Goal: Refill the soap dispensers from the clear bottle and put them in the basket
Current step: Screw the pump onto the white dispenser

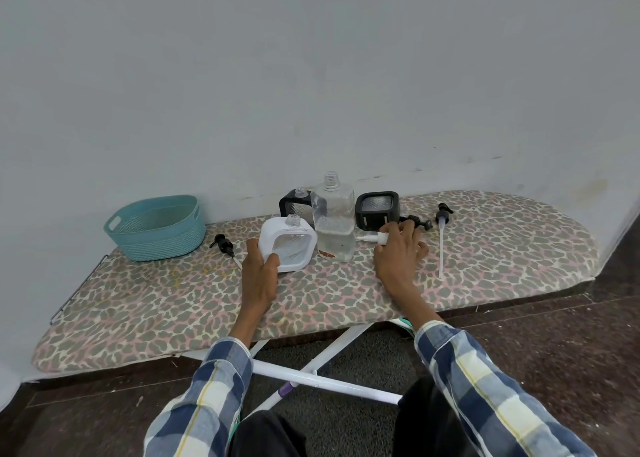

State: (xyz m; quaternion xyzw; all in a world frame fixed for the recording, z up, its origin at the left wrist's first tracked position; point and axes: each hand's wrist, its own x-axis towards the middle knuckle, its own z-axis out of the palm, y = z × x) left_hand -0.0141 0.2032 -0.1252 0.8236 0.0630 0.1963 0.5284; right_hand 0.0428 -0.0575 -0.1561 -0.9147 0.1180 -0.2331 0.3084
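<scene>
Right, the left hand (258,276) is wrapped around the lower corner of the white soap dispenser (287,243), thumb on its clear front window, and the dispenser leans back with its neck uncapped. The right hand (398,252) lies knuckles-up on the leopard-print ironing board (173,311), fingers curled over a white pump head (372,238); whether they actually pinch it I cannot tell, since the palm side is hidden. Between the two hands stands the clear bottle (334,221), cap off, liquid sitting in its lower part, touching or nearly touching the white dispenser. Behind it, a black dispenser (294,203) stands upright and open-necked, half hidden by the bottle. Just beyond the right hand's fingertips a second black dispenser (377,210) sits tipped over, and a black pump (417,221) pokes out from behind those fingers, mostly covered. Further out past the right hand lies another black pump with its long white tube (441,238) pointing back toward the person. Out beyond the left hand rests a third black pump (223,243), its tube vanishing behind the wrist, and farther still the teal basket (156,228) waits by the wall. Plaid sleeves (485,387) are cut off at the frame's bottom.
</scene>
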